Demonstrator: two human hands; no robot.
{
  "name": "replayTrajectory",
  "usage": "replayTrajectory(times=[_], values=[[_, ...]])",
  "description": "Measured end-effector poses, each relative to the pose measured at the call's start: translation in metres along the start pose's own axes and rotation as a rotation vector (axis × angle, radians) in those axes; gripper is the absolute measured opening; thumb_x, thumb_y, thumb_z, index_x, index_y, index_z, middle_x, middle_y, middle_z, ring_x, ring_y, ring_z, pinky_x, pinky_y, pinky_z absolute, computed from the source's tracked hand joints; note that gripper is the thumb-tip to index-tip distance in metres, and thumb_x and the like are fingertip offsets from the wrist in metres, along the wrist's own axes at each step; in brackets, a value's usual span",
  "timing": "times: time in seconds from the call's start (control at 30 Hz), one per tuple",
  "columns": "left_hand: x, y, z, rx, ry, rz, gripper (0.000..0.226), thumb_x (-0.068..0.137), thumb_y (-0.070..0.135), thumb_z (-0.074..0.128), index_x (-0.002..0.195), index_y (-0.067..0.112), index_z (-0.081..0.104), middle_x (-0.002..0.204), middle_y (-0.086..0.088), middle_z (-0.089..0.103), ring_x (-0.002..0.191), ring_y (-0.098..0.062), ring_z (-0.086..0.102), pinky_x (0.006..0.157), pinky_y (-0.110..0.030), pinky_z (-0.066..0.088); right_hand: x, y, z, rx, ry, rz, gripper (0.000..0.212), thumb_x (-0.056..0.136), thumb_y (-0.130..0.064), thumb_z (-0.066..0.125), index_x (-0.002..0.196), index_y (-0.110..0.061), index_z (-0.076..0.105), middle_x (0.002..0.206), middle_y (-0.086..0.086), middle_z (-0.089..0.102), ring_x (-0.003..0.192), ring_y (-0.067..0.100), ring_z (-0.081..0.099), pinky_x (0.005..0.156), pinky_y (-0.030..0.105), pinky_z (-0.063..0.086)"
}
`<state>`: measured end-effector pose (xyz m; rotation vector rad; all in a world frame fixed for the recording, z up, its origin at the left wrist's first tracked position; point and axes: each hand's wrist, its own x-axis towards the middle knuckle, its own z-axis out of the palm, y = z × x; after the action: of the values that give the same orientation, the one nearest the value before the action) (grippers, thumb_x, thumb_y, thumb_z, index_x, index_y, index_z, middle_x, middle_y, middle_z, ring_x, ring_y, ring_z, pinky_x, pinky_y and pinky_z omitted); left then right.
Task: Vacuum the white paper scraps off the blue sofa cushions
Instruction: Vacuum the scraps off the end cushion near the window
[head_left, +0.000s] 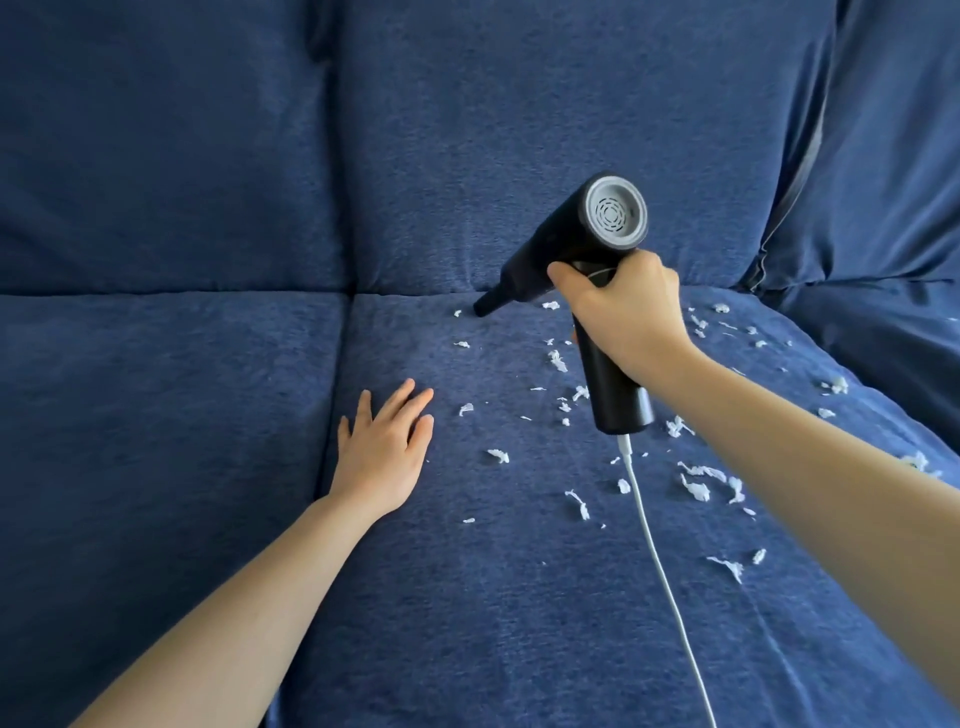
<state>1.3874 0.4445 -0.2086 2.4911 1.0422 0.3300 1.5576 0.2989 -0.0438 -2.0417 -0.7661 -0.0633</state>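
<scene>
Right hand (626, 312) gripping vacuum (576, 260), nozzle down at seat cushion (467, 597) rear seam | paper scraps (558, 359) strewn nearward and rightward of nozzle | left hand (384, 447) flat, fingers (410, 400) spread, left of scraps

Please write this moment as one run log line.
right hand: grips vacuum | nozzle: at seat cushion | left hand: flat on cushion | paper scraps: many remain

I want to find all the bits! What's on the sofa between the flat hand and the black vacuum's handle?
In the head view, small white paper scraps dot the blue cushion between the left hand and the vacuum.
</scene>
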Motion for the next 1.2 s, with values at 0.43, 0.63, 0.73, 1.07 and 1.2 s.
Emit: replayTrajectory(times=[0.43,0.63,0.73,1.07,1.2], values=[[-0.007,0.001,0.000,-0.026,0.057,-0.007,0.044,0.103,0.037,0.024,0.146,0.040,0.030,0.157,0.021,0.016,0.148,-0.025,0.005,0.119,-0.047,0.008,-0.004,0.003,-0.017,-0.015,-0.058,-0.029,0.042,0.086,-0.047,0.066,0.061,-0.015,0.056,0.067,0.006,0.068,0.079,0.025,0.068,0.069,0.030,0.051],[-0.013,0.003,0.001,-0.018,0.084,-0.020,0.044,0.103,0.032,0.027,0.147,0.034,0.031,0.157,0.015,0.019,0.147,-0.025,0.010,0.119,-0.047,0.012,-0.022,-0.004,-0.044,-0.003,-0.160,-0.058,0.050,0.087,-0.046,0.066,0.070,0.001,0.067,0.057,0.006,0.070,0.060,0.009,0.066,0.057,0.015,0.047],[-0.021,0.006,0.001,-0.019,0.093,-0.037,0.045,0.103,0.031,0.028,0.148,0.032,0.031,0.158,0.012,0.019,0.147,-0.024,0.011,0.119,-0.045,0.013,-0.029,-0.003,-0.051,-0.019,-0.173,-0.068,0.047,0.086,-0.046,0.067,0.062,-0.007,0.062,0.054,0.002,0.068,0.055,0.007,0.065,0.058,0.018,0.047],[-0.041,0.010,0.005,-0.064,0.110,-0.076,0.044,0.104,0.026,0.029,0.148,0.026,0.031,0.158,0.007,0.019,0.147,-0.020,0.013,0.118,-0.040,0.011,-0.040,0.013,-0.076,-0.010,-0.159,-0.064,0.048,0.086,-0.046,0.067,0.067,-0.002,0.065,0.058,0.005,0.068,0.076,0.018,0.068,0.069,0.017,0.047],[-0.051,0.010,0.007,-0.070,0.120,-0.081,0.045,0.103,0.028,0.030,0.148,0.026,0.031,0.158,0.008,0.020,0.147,-0.019,0.013,0.119,-0.041,0.014,-0.057,0.013,-0.084,0.008,-0.206,-0.100,0.049,0.086,-0.044,0.067,0.066,0.000,0.064,0.054,0.007,0.068,0.067,0.014,0.068,0.072,0.026,0.052]])
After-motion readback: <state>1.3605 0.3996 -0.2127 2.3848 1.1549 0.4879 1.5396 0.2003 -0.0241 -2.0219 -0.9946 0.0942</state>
